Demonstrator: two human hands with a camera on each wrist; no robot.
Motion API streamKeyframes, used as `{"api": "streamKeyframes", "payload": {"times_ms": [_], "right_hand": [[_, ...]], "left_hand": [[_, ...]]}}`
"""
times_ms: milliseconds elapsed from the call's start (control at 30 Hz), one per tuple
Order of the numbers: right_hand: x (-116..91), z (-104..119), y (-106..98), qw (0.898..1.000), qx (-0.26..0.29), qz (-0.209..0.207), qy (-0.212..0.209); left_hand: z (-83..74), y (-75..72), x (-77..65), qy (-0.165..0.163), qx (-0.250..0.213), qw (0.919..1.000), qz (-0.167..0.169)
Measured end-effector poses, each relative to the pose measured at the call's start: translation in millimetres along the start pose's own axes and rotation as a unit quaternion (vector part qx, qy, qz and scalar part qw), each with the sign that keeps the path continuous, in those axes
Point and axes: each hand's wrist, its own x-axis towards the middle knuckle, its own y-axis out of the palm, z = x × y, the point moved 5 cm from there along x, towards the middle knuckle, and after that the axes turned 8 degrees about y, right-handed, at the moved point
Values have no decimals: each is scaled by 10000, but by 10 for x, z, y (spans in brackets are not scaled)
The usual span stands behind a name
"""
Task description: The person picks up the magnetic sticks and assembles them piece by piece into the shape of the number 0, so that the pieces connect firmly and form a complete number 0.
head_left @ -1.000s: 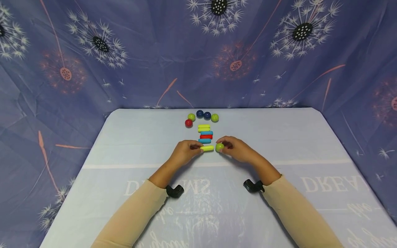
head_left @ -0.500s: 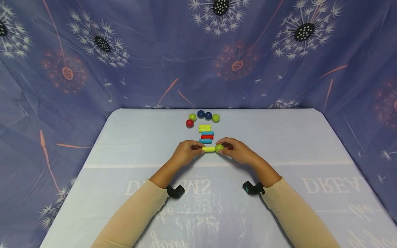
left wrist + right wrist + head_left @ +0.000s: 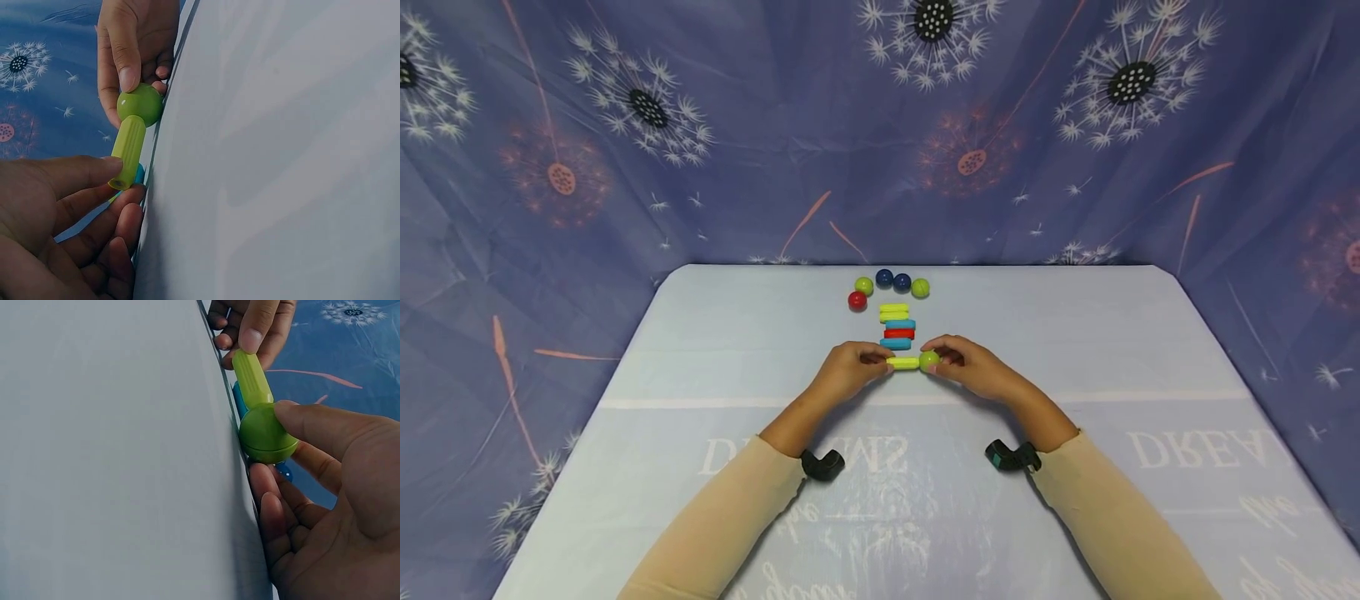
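Observation:
My left hand pinches a ribbed yellow stick by its outer end, between thumb and fingers. A green ball with a seam around it is held by my right hand, thumb on the near side and fingers behind. The stick's free end meets the ball, and the two form one line close over the table. Just beyond them in the head view lie a blue stick, a red stick and another blue stick.
Two more yellow sticks lie farther back. Behind them curve a red ball, green balls and dark blue balls, near the far edge of the white-covered table. A patterned purple cloth hangs beyond it.
A second ago a small gap separated the stick and the green ball. My right hand has moved slightly left, and the ball now meets the stick's end.

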Motion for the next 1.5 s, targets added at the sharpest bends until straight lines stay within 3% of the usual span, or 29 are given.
{"api": "streamKeyframes", "payload": {"times_ms": [400,867,1167,1500], "right_hand": [[14,-30,12,9999,93,38,106],[-16,-24,22,9998,166,51,118],[-18,-30,15,9998,170,67,44],[-17,-26,18,9998,195,54,29]], "left_hand": [[18,-32,-3,-24,-299,9994,-179],[131,-338,107,-247,-618,9923,-1046],[215,-473,291,-301,-790,9872,-1349],[323,-586,545,-349,-581,9843,-1629]]}}
